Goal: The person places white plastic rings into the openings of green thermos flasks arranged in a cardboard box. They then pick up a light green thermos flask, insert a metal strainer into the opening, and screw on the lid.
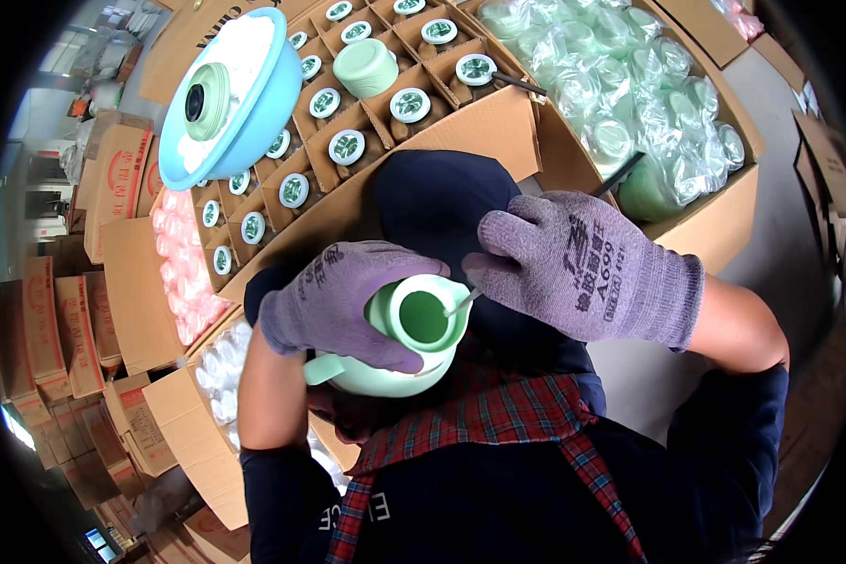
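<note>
Near my lap is a mint-green jug [395,378], tilted so its round open mouth faces up; its handle juts out at the left. My left hand [343,296], in a grey-purple glove, is wrapped around the jug's neck. My right hand [573,268], gloved alike, is at the jug's spout side with fingertips pinched together. A thin pale piece [463,303] runs from those fingertips to the rim; its kind I cannot make out. Behind my hands, a divided carton [479,132] holds several upright bottle-like pieces [347,148] with shiny green-and-silver tops.
A light-blue basin [287,80] with white material and a green, black-centred part [207,101] rests on the carton's left. One green cap-like part [365,68] sits atop the dividers. Bagged green parts [620,103] fill the right carton; bagged pink parts [183,268] lie left, near stacked cartons [42,324].
</note>
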`<move>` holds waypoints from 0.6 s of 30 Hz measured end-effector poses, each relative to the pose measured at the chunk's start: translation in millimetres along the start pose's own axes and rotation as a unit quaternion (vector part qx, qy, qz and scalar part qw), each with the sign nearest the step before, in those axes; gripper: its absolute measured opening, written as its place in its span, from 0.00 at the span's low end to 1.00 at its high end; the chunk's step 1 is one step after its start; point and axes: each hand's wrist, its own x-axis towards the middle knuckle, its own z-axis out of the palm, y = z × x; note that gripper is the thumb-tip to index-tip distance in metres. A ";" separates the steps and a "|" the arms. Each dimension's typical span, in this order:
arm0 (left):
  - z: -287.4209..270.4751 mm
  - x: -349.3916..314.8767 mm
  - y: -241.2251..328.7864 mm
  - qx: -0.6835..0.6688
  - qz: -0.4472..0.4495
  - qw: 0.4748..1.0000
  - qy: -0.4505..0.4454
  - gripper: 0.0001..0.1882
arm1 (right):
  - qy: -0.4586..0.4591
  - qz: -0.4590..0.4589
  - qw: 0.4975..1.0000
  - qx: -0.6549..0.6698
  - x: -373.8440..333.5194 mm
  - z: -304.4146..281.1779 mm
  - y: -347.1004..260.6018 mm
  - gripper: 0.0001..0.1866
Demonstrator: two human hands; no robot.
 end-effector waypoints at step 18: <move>32.7 9.2 -2.5 -0.146 -0.130 0.974 -0.115 0.34 | -0.083 -0.039 0.989 0.115 -11.0 16.9 -8.9 0.31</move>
